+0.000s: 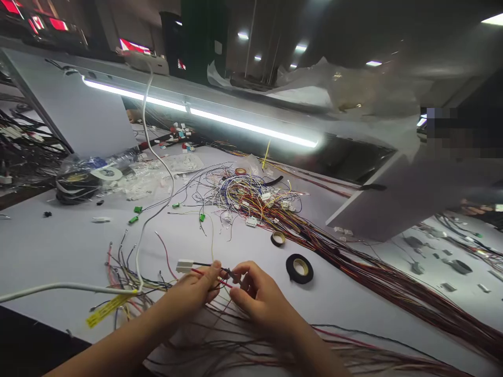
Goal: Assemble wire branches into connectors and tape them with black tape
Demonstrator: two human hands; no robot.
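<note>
My left hand [196, 285] is closed on a red and a black wire that run out of a white connector [184, 266] just left of its fingers. Close beside it, my right hand [257, 290] pinches around the same wires, with a small dark piece at its fingertips that is too blurred to name. Loose wire ends [121, 267] in several colours lie left of my hands. More long wires [236, 345] pass underneath and toward the right. A large roll of black tape [293, 269] lies right of my right hand, and a smaller roll [278, 239] sits behind it.
A thick bundle of wires [334, 256] crosses the white table to the right, its tangled end [251, 196] bearing white connectors. Green connectors [138, 209] lie at mid-left. A white cable [147, 125] hangs down in front of the lit tube [251, 128]. Bagged parts [90, 178] stand far left.
</note>
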